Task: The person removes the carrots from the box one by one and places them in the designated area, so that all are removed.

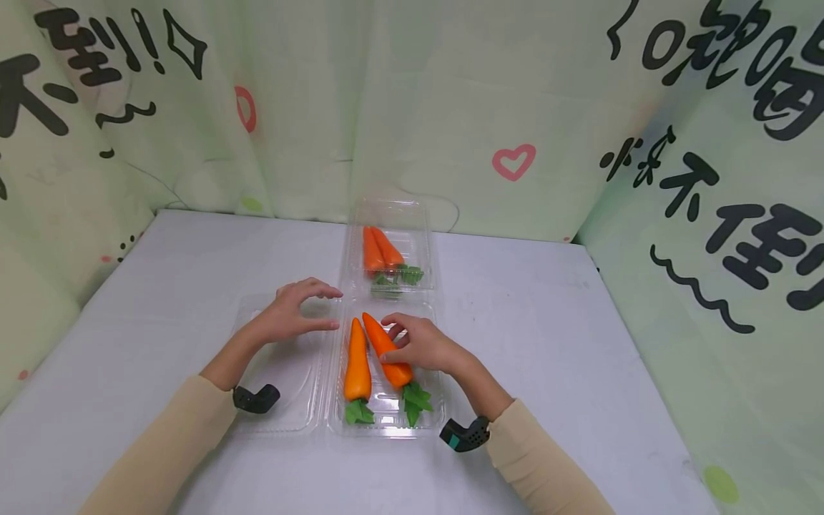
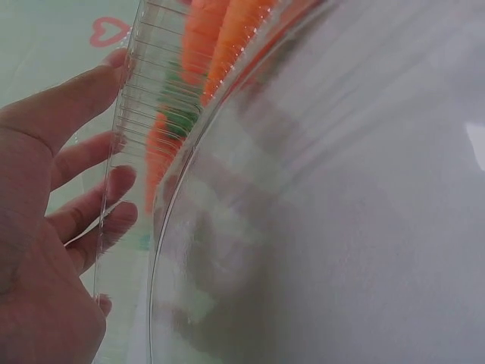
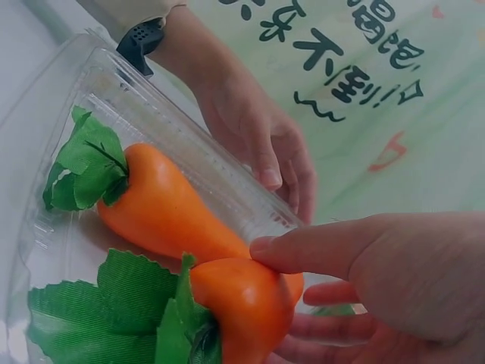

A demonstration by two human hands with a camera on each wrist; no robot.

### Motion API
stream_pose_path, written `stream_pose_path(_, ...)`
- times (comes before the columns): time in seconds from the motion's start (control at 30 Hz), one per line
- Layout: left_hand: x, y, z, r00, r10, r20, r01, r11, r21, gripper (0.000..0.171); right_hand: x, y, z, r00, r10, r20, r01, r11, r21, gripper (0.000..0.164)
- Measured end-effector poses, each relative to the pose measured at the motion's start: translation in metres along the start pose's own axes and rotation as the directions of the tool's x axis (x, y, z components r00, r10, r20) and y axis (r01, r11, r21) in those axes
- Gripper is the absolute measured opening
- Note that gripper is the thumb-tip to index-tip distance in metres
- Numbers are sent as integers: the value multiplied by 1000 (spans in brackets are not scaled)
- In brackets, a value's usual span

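Two toy carrots lie in a clear plastic box (image 1: 386,429), their cloth leaves pointing toward me. My right hand (image 1: 425,345) holds the right carrot (image 1: 395,368), thumb on top and fingers along its far side; the right wrist view shows the thumb (image 3: 303,249) against the orange body. The left carrot (image 1: 357,365) rests beside it, tips close together. My left hand (image 1: 292,311) is at the box's upper left edge, thumb and fingers spread apart. In the left wrist view its fingers (image 2: 98,205) are by the ribbed clear wall (image 2: 163,91).
The clear lid (image 1: 280,408) of this box lies spread to the left, under my left forearm. Behind stands another clear box (image 1: 421,222) with more toy carrots (image 1: 380,250). A printed curtain (image 1: 438,107) borders the white table (image 1: 528,322) at the back and sides.
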State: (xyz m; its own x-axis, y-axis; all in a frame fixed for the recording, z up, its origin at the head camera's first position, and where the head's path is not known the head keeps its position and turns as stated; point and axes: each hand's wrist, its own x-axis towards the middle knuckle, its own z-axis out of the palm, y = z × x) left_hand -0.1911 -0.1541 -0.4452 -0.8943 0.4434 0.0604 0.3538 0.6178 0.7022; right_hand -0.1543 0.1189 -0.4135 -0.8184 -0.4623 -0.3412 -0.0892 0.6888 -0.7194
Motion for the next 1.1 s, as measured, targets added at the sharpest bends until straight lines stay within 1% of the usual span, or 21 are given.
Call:
stream_pose_path(0.3, -1, 0, -1, 1000, -6, -1, 6, 1000, 3, 55, -3, -3, -2, 1000, -11, -29, 12, 1000, 20, 54)
stream_pose_path(0.53, -2, 1, -1, 1000, 2, -2, -2, 1000, 1, 55, -4, -3, -3, 998, -37, -58, 38, 999, 28, 49)
stream_pose_path(0.8, -2, 2, -2, 1000, 8, -7, -8, 1000, -8, 54, -6, -3, -4, 994, -63, -91, 67, 997, 39, 47)
stream_pose_path(1.1, -2, 1, -1, 1000, 0, -8, 0, 1000, 2, 55, -7, -3, -6, 989, -91, -117, 96, 995, 38, 45)
